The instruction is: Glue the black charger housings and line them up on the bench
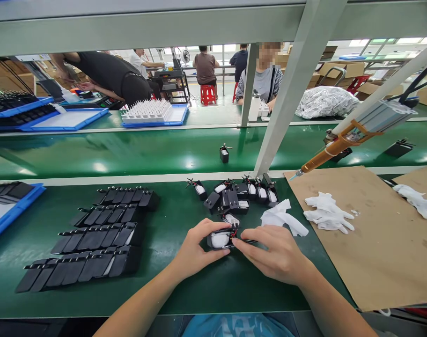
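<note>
A small black case with a white part and red wires inside lies between my hands above the green tabletop. Thumb and fingers of my left hand grip it by its left side and edges. At its right end, the fingertips of my right hand are pinched together at the wires; a thin dark tool seems to lie within them, mostly hidden. Just beyond sits a pile of similar black cases, several showing white parts and wires. A crumpled white cloth rests right of the pile.
Rows of black cases stand at left beside a blue tray. White gloves lie on brown cardboard at right, under an orange-brown dispenser. A slanted post rises behind the pile. People sit beyond the green belt.
</note>
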A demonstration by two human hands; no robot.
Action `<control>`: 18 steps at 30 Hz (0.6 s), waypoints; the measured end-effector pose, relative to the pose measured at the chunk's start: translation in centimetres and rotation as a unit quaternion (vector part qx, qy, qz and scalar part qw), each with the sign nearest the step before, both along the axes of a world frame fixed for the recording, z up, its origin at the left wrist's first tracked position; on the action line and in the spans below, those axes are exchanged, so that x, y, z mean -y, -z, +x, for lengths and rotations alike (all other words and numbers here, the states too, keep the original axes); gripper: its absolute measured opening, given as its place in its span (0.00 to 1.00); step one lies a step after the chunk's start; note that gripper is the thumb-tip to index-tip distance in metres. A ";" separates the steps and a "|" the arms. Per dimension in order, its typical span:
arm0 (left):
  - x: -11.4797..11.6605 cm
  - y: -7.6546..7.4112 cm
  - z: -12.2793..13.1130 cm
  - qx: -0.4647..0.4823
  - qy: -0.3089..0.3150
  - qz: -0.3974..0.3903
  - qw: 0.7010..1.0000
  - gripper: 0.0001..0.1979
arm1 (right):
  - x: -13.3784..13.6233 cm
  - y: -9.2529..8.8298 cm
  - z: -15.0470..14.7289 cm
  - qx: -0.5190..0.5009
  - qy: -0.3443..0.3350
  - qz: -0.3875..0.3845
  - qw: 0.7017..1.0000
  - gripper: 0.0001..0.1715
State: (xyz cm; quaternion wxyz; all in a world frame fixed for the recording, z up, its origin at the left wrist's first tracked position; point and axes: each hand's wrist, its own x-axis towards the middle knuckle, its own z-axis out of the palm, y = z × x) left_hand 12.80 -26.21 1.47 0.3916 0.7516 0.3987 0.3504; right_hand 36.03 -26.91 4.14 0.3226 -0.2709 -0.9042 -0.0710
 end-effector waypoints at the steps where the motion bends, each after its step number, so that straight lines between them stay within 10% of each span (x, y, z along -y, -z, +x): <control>1: 0.0 0.0 0.0 0.000 0.002 0.001 1.000 0.22 | 0.0 0.0 0.0 0.003 0.000 0.000 1.000 0.14; 18: 0.2 0.1 0.3 -0.011 0.003 0.017 1.000 0.22 | 0.5 0.6 -1.2 -0.023 0.021 0.013 0.999 0.16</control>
